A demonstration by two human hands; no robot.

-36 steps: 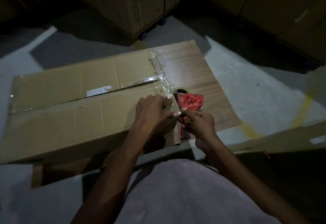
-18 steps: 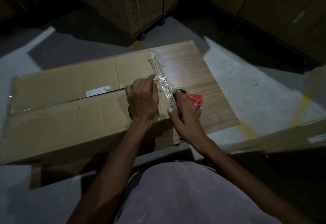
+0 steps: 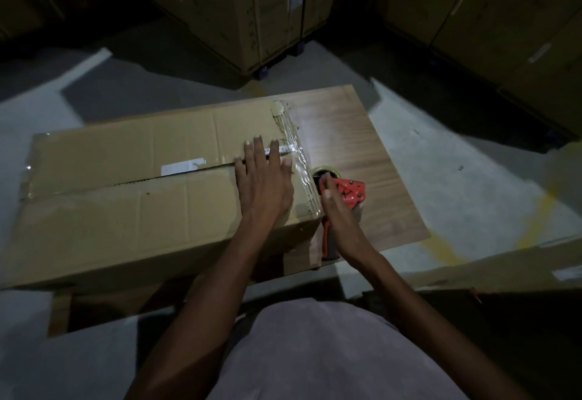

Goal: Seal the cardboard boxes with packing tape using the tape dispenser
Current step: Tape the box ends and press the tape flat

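A long flat cardboard box (image 3: 126, 210) lies on a low wooden board (image 3: 356, 135). Clear packing tape (image 3: 297, 160) runs along the box's right end, across the top seam. My left hand (image 3: 263, 185) lies flat with straight fingers on the box top, pressing near the tape and the seam. The red tape dispenser (image 3: 349, 193) lies on the board right beside the box's right end. My right hand (image 3: 338, 213) reaches over its handle, fingers extended toward the box edge; whether it grips the dispenser is unclear.
Tall stacked cartons (image 3: 252, 9) stand on a pallet at the back, more cartons (image 3: 504, 27) at the back right. A flattened cardboard piece (image 3: 504, 270) lies at the right. The grey concrete floor (image 3: 472, 160) carries yellow and white markings.
My left hand has slid up the box top and flattened out, fingers spread over the seam beside the tape. My right hand left the tape's near end and lies by the dispenser.
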